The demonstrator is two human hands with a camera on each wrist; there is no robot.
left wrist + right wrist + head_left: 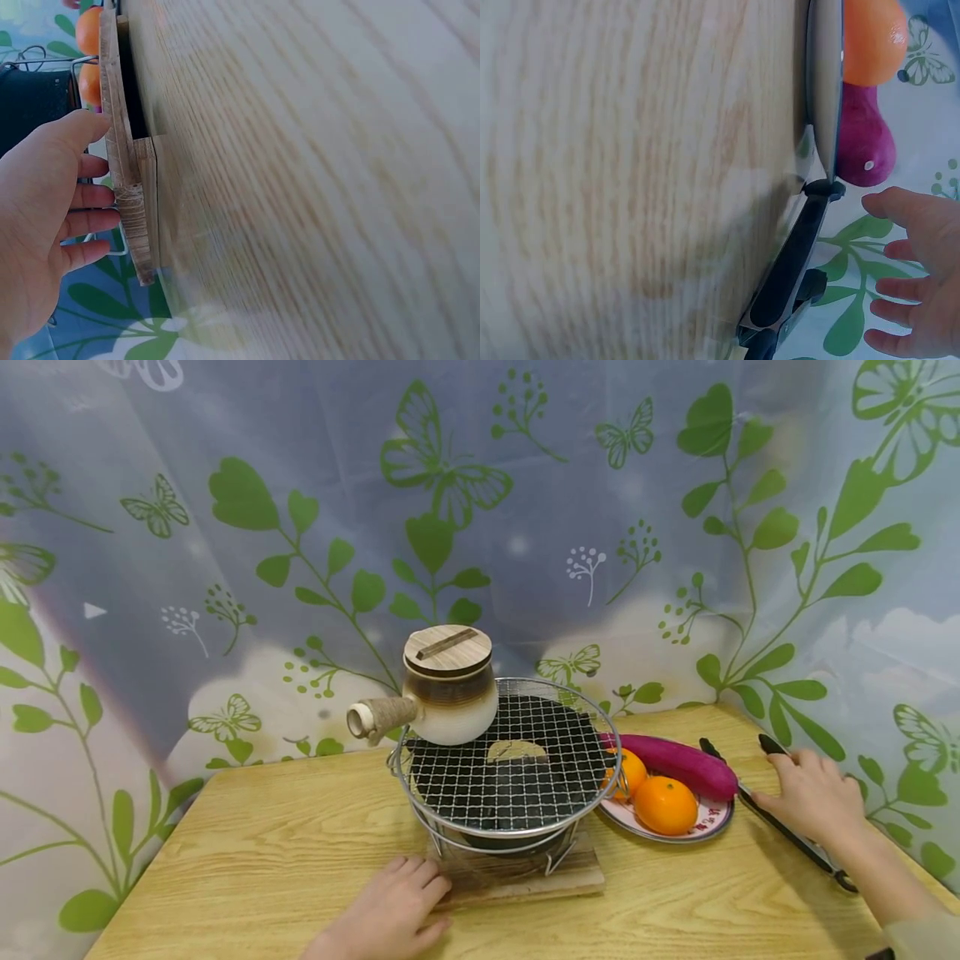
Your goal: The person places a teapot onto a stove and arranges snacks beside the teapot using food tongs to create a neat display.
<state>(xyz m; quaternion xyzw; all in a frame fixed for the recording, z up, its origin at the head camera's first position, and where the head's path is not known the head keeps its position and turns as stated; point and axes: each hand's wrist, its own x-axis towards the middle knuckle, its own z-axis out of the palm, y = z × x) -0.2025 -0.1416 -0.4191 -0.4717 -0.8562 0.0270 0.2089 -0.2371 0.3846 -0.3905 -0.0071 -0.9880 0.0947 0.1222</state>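
My left hand [390,906] lies at the front left corner of a wooden board [525,891], fingers loosely spread. In the left wrist view its thumb reaches the board's edge, and the hand grips nothing. Black-handled metal tongs [787,262] lie on the table at the right, beside a plate [678,838]. Just over the tongs hovers my right hand [813,797], its fingers apart and slightly bent. The right wrist view shows a gap between those fingers and the tongs. On the plate are an orange [666,806], a second orange [632,768] and a long purple vegetable [675,762].
A round wire mesh grill [517,814] stands on the board above a dark stove body. At the mesh's back left sits a side-handled pot [453,710] with a wooden lid [448,648]. A patterned cloth [337,485] hangs behind the wood-grain table [300,827].
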